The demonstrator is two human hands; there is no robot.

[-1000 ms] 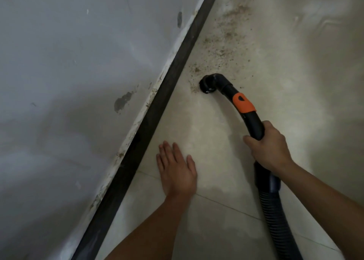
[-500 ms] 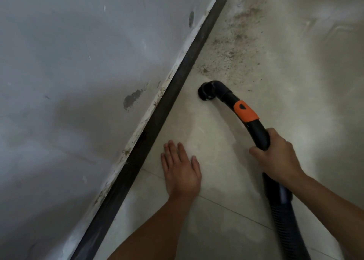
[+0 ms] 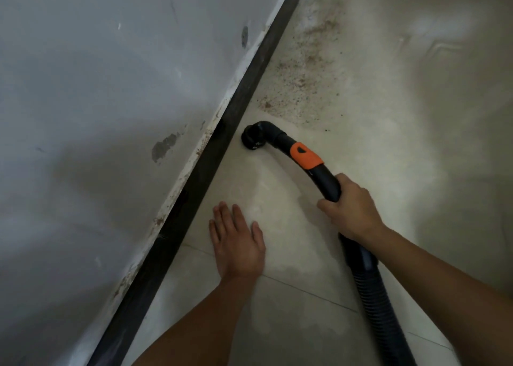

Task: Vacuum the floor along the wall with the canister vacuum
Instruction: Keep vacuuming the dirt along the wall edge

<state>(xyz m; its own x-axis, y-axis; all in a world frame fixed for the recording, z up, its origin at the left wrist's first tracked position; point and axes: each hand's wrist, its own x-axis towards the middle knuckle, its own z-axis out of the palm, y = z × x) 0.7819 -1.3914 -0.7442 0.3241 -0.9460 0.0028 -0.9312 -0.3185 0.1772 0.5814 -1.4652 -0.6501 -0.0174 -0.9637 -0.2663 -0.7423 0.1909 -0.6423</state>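
My right hand [image 3: 352,207] grips the black curved handle of the vacuum hose [image 3: 373,290], just below its orange band [image 3: 304,155]. The round nozzle end [image 3: 252,139] sits on the pale tile floor [image 3: 388,132], close beside the dark baseboard [image 3: 222,146] of the grey wall [image 3: 97,102]. My left hand [image 3: 236,243] lies flat on the floor with straight fingers, nearer to me than the nozzle. A patch of brown dirt specks [image 3: 302,71] spreads over the tiles beyond the nozzle, along the baseboard. The canister itself is out of view.
The wall has chipped spots [image 3: 165,147] and stained paint above the baseboard. A tile joint [image 3: 305,288] runs across the floor near my left wrist. The ribbed hose trails off toward the bottom right.
The nozzle has slid left toward the baseboard and back from the dirt patch. My left hand stays flat on the floor. The view has shifted slightly.
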